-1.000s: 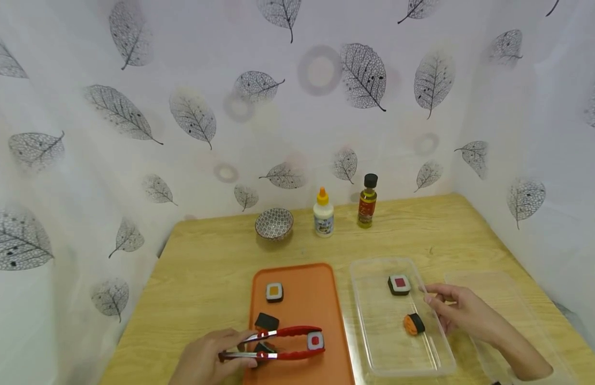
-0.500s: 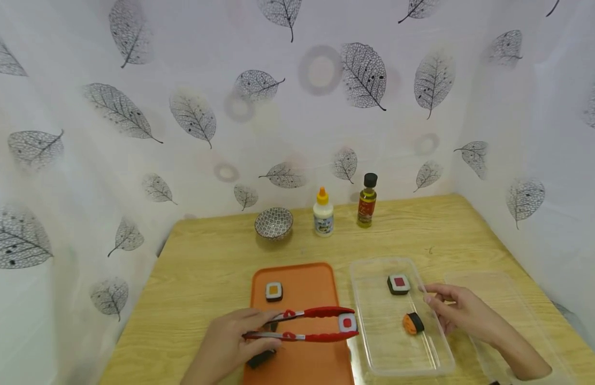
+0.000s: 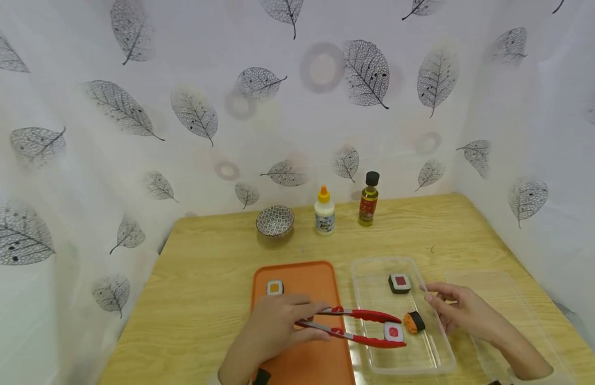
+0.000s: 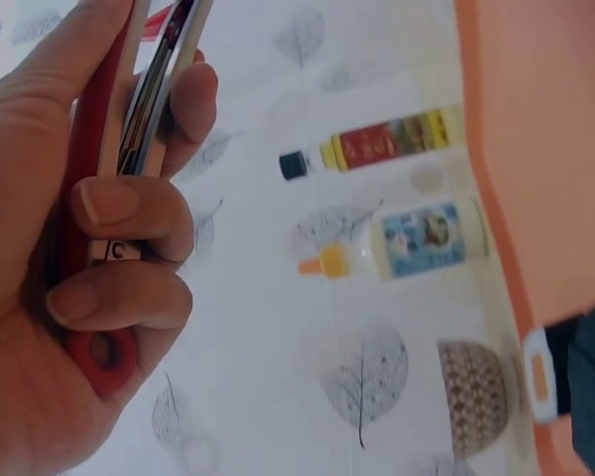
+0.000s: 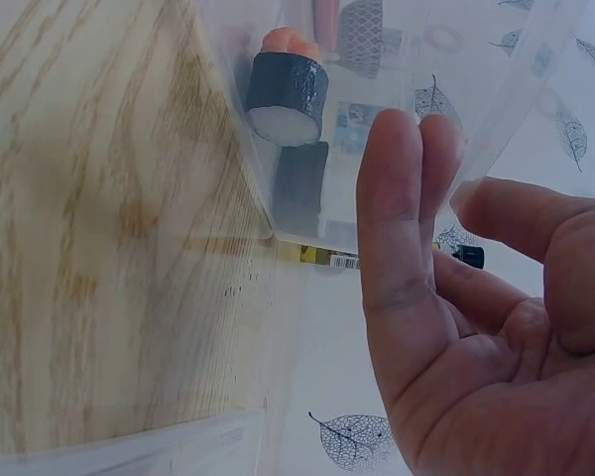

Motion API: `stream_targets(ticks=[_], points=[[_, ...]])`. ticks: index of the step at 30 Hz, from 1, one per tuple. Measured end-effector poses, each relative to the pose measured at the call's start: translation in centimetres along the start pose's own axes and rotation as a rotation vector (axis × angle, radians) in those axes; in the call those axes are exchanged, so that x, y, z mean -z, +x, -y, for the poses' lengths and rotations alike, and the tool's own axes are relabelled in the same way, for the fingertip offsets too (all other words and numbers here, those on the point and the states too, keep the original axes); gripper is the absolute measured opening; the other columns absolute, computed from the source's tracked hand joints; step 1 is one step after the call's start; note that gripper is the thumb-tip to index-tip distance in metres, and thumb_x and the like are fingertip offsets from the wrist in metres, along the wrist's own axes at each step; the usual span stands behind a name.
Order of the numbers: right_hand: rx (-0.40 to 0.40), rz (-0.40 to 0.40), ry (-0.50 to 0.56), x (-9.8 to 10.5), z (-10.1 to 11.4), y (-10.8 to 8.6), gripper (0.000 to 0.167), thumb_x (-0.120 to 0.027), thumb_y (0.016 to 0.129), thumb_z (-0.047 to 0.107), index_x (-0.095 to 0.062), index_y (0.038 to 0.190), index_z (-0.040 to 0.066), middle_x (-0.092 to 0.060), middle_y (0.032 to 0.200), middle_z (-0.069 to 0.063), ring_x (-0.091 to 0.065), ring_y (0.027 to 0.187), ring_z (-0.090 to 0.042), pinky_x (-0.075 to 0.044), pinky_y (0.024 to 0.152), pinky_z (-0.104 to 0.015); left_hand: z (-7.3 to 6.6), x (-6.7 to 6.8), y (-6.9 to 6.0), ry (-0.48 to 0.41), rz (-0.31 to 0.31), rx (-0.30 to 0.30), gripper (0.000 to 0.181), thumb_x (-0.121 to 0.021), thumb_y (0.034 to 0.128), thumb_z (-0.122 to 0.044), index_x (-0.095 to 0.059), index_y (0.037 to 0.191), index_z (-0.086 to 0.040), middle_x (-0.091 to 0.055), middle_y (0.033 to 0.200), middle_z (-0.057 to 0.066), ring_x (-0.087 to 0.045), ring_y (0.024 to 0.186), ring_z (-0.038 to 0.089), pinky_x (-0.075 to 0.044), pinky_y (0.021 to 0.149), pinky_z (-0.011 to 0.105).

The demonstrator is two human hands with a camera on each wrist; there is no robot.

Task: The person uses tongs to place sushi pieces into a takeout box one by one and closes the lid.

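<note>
Wood tbl (image 3: 206, 267): tongs (image 3: 376, 316) grip sushi (image 3: 394, 332) over box (image 3: 413, 370), red btl label (image 4: 377, 146) illeg.

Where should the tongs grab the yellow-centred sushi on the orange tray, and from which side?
Once the tongs release the red-centred piece, probably bring them down from above and pinch the yellow-centred sushi by its left and right sides: it lies flat, filling up, its outline is squarish, and bare orange tray shows to its right.

White leaf-printed sheeting (image 3: 297, 123) around a pale wood-grain table (image 3: 206, 278)
</note>
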State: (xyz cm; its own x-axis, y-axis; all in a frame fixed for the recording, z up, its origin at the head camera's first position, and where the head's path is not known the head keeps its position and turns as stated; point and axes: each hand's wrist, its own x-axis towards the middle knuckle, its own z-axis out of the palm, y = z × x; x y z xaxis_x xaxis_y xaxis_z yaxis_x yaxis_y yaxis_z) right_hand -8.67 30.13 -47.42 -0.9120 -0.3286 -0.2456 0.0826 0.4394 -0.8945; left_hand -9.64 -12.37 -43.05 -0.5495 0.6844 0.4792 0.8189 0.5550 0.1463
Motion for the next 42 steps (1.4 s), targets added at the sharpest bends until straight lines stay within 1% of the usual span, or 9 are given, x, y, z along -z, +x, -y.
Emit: stream_targets(ticks=[7,12,16,20,25,29,33,38,42], points=[[-0.002,0.001,-0.001,0.1,0.2,0.1,0.059,-0.052,0.112,0.026,-0.040,0.150,-0.018,-0.064,0.080,-0.006,-0.065,0.063,-0.014,-0.061,0.059,-0.039,-1.1,-2.2,2.3,0.062,-0.006,-0.096,0.047,-0.079,0.0800,-0.065,-0.081,0.115,-0.034,-0.073,0.085,-0.020,-0.060,0.063,-0.007,-0.023,0.052,0.004],[-0.002,0.003,-0.001,0.0,0.0,0.0,0.058,-0.051,0.113,0.025,-0.040,0.150,-0.017,-0.064,0.079,-0.005,-0.065,0.062,-0.015,-0.061,0.059,-0.038,-1.9,-3.5,3.1,0.152,0.044,-0.116,0.050,-0.075,0.0794,-0.073,-0.079,0.117,-0.040,-0.075,0.088,-0.022,-0.063,0.064,-0.005,-0.016,0.049,0.008],[0.003,-0.003,-0.004,-0.1,0.0,0.0,0.057,-0.051,0.113,0.025,-0.041,0.150,-0.017,-0.063,0.077,-0.003,-0.065,0.061,-0.015,-0.061,0.058,-0.038,-2.5,-3.9,3.8,0.217,0.107,-0.132,0.047,-0.071,0.0826,-0.074,-0.077,0.115,-0.041,-0.072,0.084,-0.022,-0.050,0.055,-0.004,-0.010,0.048,0.012],[-0.001,-0.013,-0.005,-0.1,0.1,0.0,0.058,-0.052,0.112,0.026,-0.041,0.151,-0.016,-0.062,0.076,-0.001,-0.065,0.061,-0.014,-0.061,0.058,-0.039,-3.2,-4.1,4.5,0.265,0.168,-0.151,0.045,-0.063,0.0873,-0.077,-0.076,0.111,-0.042,-0.065,0.078,-0.021,-0.034,0.053,-0.002,-0.013,0.048,0.013],[-0.001,-0.014,0.002,-0.2,0.2,-0.2,0.059,-0.053,0.112,0.026,-0.041,0.150,-0.017,-0.061,0.077,-0.001,-0.065,0.062,-0.013,-0.061,0.059,-0.038,-4.0,-4.5,5.0,0.294,0.191,-0.174,0.046,-0.059,0.0888,-0.079,-0.076,0.110,-0.043,-0.070,0.086,-0.021,-0.034,0.053,-0.003,-0.014,0.045,0.014],[0.005,-0.012,-0.008,-0.1,0.1,-0.2,0.059,-0.052,0.112,0.026,-0.040,0.150,-0.017,-0.061,0.077,0.000,-0.064,0.061,-0.013,-0.061,0.059,-0.038,-4.3,-4.8,5.2,0.283,0.214,-0.164,0.046,-0.059,0.0884,-0.079,-0.076,0.111,-0.043,-0.071,0.087,-0.020,-0.031,0.052,-0.001,-0.014,0.044,0.015],[0.020,-0.008,-0.017,-0.1,0.0,-0.1,0.058,-0.051,0.113,0.025,-0.040,0.150,-0.018,-0.061,0.076,0.000,-0.064,0.061,-0.013,-0.061,0.058,-0.038,-4.3,-4.9,5.1,0.246,0.241,-0.145,0.047,-0.059,0.0890,-0.078,-0.076,0.112,-0.041,-0.073,0.091,-0.018,-0.035,0.053,-0.003,-0.015,0.044,0.013],[0.013,-0.012,-0.016,-0.1,0.0,-0.1,0.058,-0.052,0.112,0.025,-0.041,0.150,-0.018,-0.062,0.076,0.000,-0.065,0.061,-0.013,-0.061,0.058,-0.038,-3.6,-4.6,4.7,0.219,0.188,-0.139,0.049,-0.065,0.0868,-0.076,-0.078,0.115,-0.038,-0.073,0.089,-0.018,-0.045,0.057,-0.005,-0.019,0.047,0.011],[0.019,-0.014,-0.021,-0.1,0.1,-0.1,0.058,-0.052,0.112,0.026,-0.041,0.150,-0.017,-0.063,0.076,-0.001,-0.065,0.061,-0.014,-0.061,0.058,-0.039,-2.7,-3.6,4.0,0.114,0.146,-0.089,0.054,-0.073,0.0839,-0.071,-0.077,0.123,-0.033,-0.073,0.092,-0.016,-0.058,0.065,-0.003,-0.029,0.053,0.007]])
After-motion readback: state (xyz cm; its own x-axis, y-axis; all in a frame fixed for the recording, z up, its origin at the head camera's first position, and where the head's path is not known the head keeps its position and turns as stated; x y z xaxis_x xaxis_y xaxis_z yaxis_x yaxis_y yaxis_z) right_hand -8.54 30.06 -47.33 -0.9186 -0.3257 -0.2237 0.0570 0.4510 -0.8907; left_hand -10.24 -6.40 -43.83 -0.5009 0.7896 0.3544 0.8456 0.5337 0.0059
